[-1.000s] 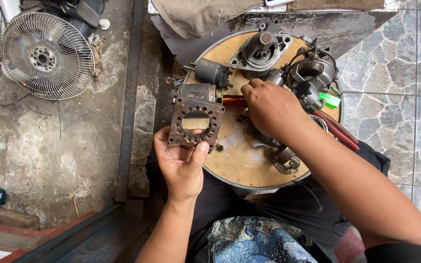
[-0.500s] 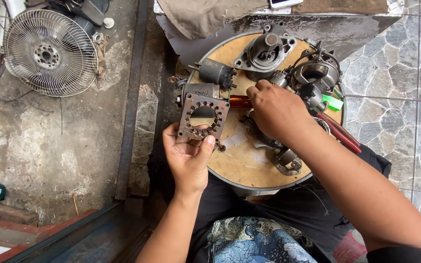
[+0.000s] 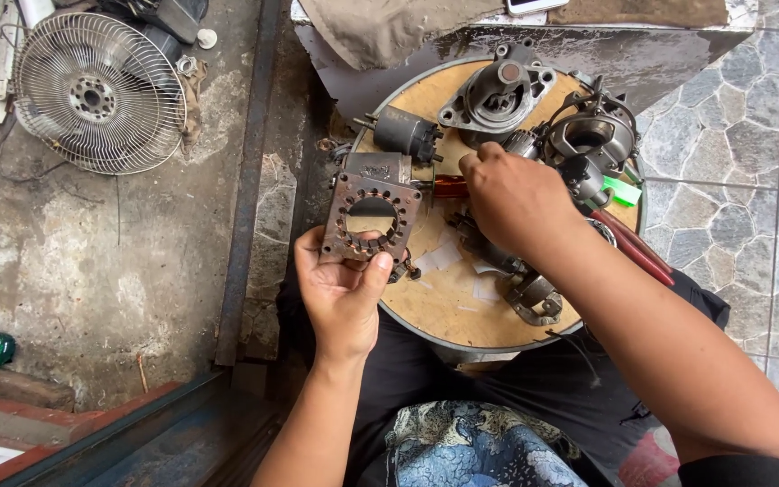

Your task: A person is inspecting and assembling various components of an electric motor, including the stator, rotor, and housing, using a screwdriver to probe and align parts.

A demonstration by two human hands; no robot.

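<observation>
Over the round worktop [image 3: 444,316] | left hand [image 3: 343,293] grips rusty square plate [image 3: 371,219], raised slightly since a second ago, still at the rim | right hand [image 3: 516,200] closed over parts mid-worktop, its hold hidden | plate under inspection, not set down.

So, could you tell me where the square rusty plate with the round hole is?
The square plate is in the left hand, left of the right hand.

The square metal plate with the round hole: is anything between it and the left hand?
No. The left hand grips the square metal plate directly at its lower edge, thumb and fingers touching it.
</observation>
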